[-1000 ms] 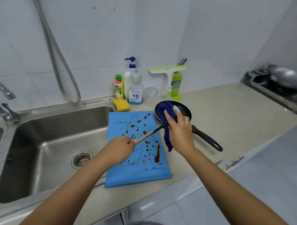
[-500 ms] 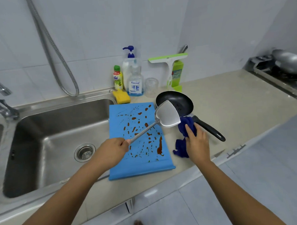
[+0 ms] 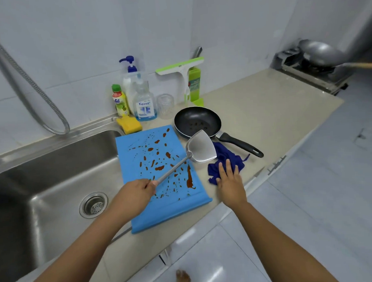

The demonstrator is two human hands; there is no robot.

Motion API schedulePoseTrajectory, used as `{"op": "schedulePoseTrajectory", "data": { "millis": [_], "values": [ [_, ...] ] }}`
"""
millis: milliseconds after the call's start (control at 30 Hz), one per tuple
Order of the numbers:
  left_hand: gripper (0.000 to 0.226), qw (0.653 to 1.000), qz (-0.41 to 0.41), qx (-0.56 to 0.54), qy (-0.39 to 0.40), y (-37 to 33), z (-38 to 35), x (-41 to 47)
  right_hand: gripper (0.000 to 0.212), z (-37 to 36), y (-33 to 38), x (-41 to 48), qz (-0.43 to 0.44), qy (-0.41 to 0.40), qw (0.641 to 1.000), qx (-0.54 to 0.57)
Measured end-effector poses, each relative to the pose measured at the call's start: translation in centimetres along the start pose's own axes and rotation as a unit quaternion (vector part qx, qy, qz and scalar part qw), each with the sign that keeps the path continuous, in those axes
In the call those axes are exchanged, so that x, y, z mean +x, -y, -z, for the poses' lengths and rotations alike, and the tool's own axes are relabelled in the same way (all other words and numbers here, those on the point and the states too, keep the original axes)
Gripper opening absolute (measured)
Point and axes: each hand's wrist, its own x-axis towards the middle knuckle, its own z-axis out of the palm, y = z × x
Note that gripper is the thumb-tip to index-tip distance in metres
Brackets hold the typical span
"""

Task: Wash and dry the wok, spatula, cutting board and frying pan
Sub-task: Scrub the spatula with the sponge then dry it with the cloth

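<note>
My left hand (image 3: 133, 196) grips the handle end of a clean steel spatula (image 3: 200, 147), whose blade hangs above the counter by the frying pan. The blue cutting board (image 3: 139, 164), spattered with brown sauce, lies beside the sink. Behind it sits the black frying pan (image 3: 197, 121), with brown spots inside and its handle pointing right. My right hand (image 3: 230, 181) lies flat, fingers straight, on a dark blue cloth (image 3: 226, 158) crumpled on the counter. The grey wok (image 3: 319, 52) stands on the stove at the far right.
A steel sink (image 3: 44, 179) with a drain fills the left. At the back stand soap bottles (image 3: 144, 100), a yellow sponge (image 3: 129, 124), a glass (image 3: 165, 103) and a green squeegee (image 3: 183, 70). The beige counter (image 3: 265, 116) runs right to the stove. A bare foot (image 3: 182, 279) shows below.
My right hand took the blue cloth off the spatula blade and laid it on the counter, then flattened on it. The left hand kept holding the spatula, now uncovered.
</note>
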Motion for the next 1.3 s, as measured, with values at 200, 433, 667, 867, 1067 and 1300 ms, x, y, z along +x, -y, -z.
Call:
{"op": "schedulePoseTrajectory", "data": {
  "millis": [200,433,667,867,1067,1300],
  "values": [
    [0.043,0.998,-0.046,0.032,-0.003,-1.8,-0.8,0.8,0.037,4.2,-0.6,-2.8,-0.083,-0.184,0.95,0.238],
    [0.036,0.987,-0.14,0.075,-0.01,-10.9,-3.5,1.9,0.024,10.9,-6.1,-6.7,-0.102,-0.439,0.868,0.21],
    [0.031,0.964,-0.232,0.126,-0.021,-23.1,-10.5,4.0,0.03,13.2,-18.4,-6.8,-0.163,-0.421,0.882,0.135],
    [0.028,0.952,-0.286,0.113,0.009,-33.3,-17.6,5.6,0.017,14.7,-31.0,-7.6,-0.221,-0.371,0.895,0.112],
    [0.027,0.945,-0.309,0.102,0.018,-40.7,-24.1,7.1,0.013,15.6,-40.7,-7.6,-0.236,-0.372,0.894,0.076],
    [0.028,0.941,-0.32,0.104,0.024,-47.5,-28.5,11.0,0.011,15.6,-47.9,-4.0,-0.281,-0.39,0.876,0.04]
  ]
}}
